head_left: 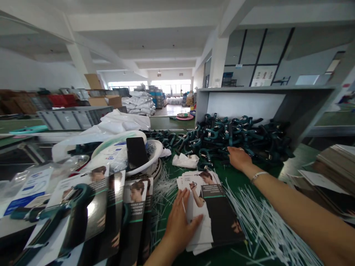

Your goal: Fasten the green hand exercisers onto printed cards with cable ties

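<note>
My left hand (180, 223) lies on a stack of printed cardboard cards (222, 218), fingers stretched over its left side and thumb out. The top card is black and white, with a picture of a person and "adjustable strengthener" wording. My right hand (240, 159) reaches to the near edge of a heap of dark green hand grip strengtheners (222, 133). Its fingertips are at the heap, partly bent and apart, with nothing visibly lifted. Loose white zip ties (266, 221) lie right of the cards. At lower left, a hand grip strengthener (74, 210) is fastened to a card.
A white basin (156, 151) holds a bag and a black phone (137, 152). A crumpled white tissue (185, 161) lies behind the cards. A grey open-fronted bin (307, 111) surrounds the heap. Stacked cardboard (332, 166) stands right; a grey crate (74, 118) sits farther back left.
</note>
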Demonstrator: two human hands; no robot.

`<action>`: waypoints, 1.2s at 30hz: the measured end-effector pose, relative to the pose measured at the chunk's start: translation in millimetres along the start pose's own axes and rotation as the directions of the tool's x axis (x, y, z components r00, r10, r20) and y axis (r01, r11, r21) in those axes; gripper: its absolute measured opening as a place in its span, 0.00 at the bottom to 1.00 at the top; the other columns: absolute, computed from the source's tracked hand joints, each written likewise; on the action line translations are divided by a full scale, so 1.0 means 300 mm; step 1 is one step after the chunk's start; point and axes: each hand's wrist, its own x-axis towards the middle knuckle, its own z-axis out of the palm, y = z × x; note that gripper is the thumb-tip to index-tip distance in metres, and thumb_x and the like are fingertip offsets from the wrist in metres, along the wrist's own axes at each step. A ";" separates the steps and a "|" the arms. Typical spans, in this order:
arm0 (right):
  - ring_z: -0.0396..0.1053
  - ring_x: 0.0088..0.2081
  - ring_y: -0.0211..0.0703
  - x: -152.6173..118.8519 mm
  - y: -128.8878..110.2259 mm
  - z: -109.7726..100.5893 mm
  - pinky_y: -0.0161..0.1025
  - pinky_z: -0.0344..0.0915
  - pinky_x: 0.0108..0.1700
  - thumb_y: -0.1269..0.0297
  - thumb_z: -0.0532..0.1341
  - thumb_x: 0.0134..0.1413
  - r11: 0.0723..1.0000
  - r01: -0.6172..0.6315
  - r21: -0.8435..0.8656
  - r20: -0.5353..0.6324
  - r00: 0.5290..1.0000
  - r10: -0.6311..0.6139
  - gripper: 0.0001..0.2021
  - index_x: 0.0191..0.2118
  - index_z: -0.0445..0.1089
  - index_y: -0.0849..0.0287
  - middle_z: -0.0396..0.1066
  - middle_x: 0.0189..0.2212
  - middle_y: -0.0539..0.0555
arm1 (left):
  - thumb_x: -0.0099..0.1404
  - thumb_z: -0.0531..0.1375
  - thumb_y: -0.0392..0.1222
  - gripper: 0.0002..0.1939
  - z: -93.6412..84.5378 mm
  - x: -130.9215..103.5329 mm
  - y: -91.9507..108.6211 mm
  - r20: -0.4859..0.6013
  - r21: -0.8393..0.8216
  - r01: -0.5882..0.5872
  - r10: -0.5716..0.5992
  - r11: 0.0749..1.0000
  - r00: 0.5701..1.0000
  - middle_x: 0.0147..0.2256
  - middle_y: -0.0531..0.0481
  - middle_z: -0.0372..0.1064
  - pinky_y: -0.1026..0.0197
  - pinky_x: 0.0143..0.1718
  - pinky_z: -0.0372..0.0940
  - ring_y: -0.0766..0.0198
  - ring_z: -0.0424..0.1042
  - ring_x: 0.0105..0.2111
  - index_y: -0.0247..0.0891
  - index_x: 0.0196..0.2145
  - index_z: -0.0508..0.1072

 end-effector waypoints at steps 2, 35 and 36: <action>0.64 0.47 0.55 0.084 0.026 0.045 0.45 0.62 0.41 0.72 0.54 0.55 1.000 -0.029 -0.012 0.054 0.998 0.029 0.21 0.55 0.60 0.69 0.69 0.45 0.69 | 0.55 0.59 0.50 0.36 -0.004 0.005 0.005 0.062 -0.003 -0.003 0.003 1.000 0.998 0.63 0.42 0.45 0.45 0.62 0.39 0.48 0.39 0.63 0.38 0.60 0.56; 0.67 0.45 0.50 -0.608 -0.134 -0.052 0.43 0.67 0.44 0.48 0.63 0.44 0.767 0.491 0.413 -0.021 0.847 -0.531 0.23 0.44 0.69 0.57 0.65 0.47 0.61 | 0.59 0.56 0.51 0.23 0.031 0.065 0.061 -0.136 -0.744 0.008 -0.163 0.668 0.977 0.48 0.41 0.68 0.55 0.52 0.59 0.56 0.66 0.50 0.35 0.49 0.65; 0.67 0.46 0.50 -0.611 -0.132 -0.066 0.43 0.67 0.44 0.48 0.61 0.47 0.778 0.470 0.418 0.013 0.853 -0.522 0.22 0.45 0.69 0.57 0.65 0.48 0.61 | 0.58 0.57 0.51 0.23 0.011 0.066 0.073 -0.110 -0.738 0.017 -0.145 0.674 0.983 0.47 0.42 0.69 0.55 0.51 0.60 0.55 0.67 0.49 0.35 0.47 0.68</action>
